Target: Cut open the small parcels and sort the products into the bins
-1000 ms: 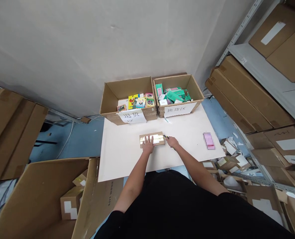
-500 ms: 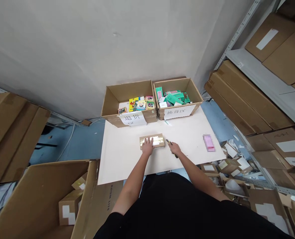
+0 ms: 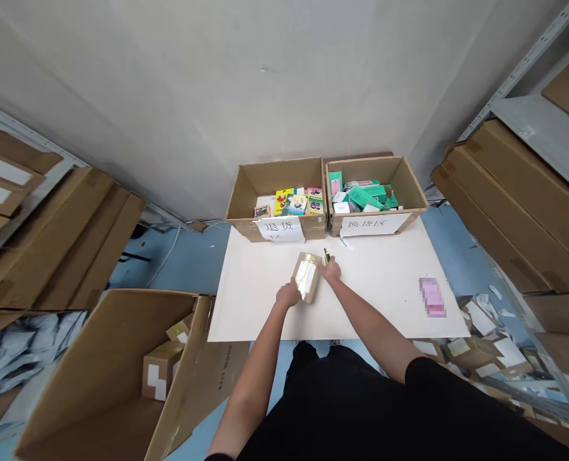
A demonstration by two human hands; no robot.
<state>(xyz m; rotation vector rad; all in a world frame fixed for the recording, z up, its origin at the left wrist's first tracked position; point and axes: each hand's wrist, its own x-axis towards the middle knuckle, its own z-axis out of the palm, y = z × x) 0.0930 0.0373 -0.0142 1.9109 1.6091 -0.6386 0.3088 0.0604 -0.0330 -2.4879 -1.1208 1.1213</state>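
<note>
A small taped cardboard parcel (image 3: 307,276) lies on the white table (image 3: 384,282), turned so its long side runs away from me. My left hand (image 3: 288,296) grips its near end. My right hand (image 3: 331,270) rests against the parcel's right side, closed round a small yellow-and-black tool (image 3: 326,256) that sticks out towards the far boxes.
Two open labelled cartons stand at the table's far edge: the left carton (image 3: 277,202) holds colourful packs, the right carton (image 3: 377,192) green ones. A pink item (image 3: 432,296) lies at the table's right. A big open carton (image 3: 121,371) sits at lower left; shelves with flat boxes flank both sides.
The parcel has been turned from lying crosswise to lying lengthwise. My left hand moved from its top to its near end, and my right hand came back against its side. The camera shifted.
</note>
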